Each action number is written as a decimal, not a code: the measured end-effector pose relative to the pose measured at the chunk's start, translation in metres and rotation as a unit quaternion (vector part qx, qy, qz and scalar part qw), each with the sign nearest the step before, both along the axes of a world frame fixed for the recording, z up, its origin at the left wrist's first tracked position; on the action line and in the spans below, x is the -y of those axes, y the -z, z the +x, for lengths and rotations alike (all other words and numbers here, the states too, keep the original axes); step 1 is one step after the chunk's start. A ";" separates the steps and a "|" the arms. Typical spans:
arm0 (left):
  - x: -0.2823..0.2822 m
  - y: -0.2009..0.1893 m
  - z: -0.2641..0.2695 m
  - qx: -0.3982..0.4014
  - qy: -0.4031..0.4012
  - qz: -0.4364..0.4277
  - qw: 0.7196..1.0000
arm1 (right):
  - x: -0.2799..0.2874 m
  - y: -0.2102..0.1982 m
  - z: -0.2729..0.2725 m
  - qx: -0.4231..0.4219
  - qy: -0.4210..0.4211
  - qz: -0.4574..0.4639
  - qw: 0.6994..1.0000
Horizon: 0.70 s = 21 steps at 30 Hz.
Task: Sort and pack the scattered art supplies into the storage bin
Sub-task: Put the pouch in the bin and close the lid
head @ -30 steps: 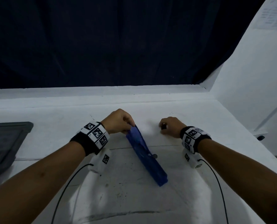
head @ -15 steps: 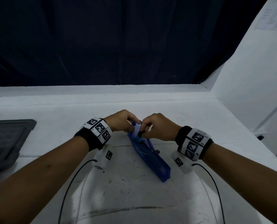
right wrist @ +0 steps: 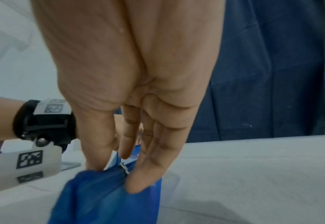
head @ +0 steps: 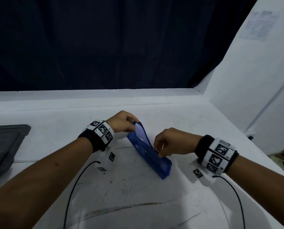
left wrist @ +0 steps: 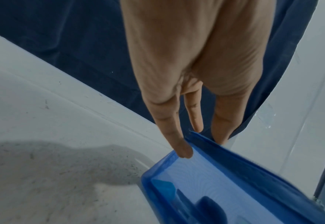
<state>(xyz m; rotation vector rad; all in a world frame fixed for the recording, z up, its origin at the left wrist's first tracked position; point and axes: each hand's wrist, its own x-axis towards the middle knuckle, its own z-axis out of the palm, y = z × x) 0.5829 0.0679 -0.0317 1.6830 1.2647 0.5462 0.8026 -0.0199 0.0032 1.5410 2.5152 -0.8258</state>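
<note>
A blue see-through zip pouch [head: 156, 160] lies slanted on the white table [head: 121, 195], its far end lifted and gaping open. My left hand [head: 133, 126] pinches the rim of that far end; the left wrist view shows a finger [left wrist: 182, 149] inside the pouch [left wrist: 225, 174] and the thumb behind the edge. My right hand [head: 157, 152] pinches the metal zipper pull [right wrist: 124, 168] about halfway along the pouch [right wrist: 104, 197]. Dim shapes show through the pouch wall; I cannot tell what they are.
A dark grey bin or lid [head: 7, 141] sits at the table's left edge. A dark curtain [head: 104, 47] hangs behind the table, and a white wall [head: 253, 88] closes the right side. Black cables run from both wristbands along the table.
My right hand left the table, took the zipper pull at the pouch's far end and drew it toward me. The pouch's far end now gapes open. My left hand kept its hold.
</note>
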 end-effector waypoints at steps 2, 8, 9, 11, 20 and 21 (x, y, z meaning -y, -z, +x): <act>0.005 -0.004 0.003 0.022 -0.004 -0.014 1.000 | 0.004 0.006 0.001 -0.011 0.029 0.019 0.999; 0.029 -0.001 0.000 -0.021 -0.094 -0.007 0.995 | 0.008 0.015 -0.002 -0.132 0.111 -0.052 0.984; 0.035 -0.001 0.000 -0.026 -0.092 -0.007 0.995 | 0.009 0.015 -0.004 -0.142 0.111 -0.055 0.982; 0.047 0.000 0.001 -0.019 -0.070 -0.037 0.997 | 0.008 0.013 -0.009 -0.160 0.115 -0.049 0.979; 0.082 -0.002 -0.008 0.000 0.107 -0.071 0.992 | 0.012 0.000 -0.043 -0.259 0.169 -0.008 0.951; 0.084 -0.003 -0.009 -0.041 0.106 -0.041 0.993 | 0.012 0.001 -0.046 -0.257 0.173 -0.005 0.951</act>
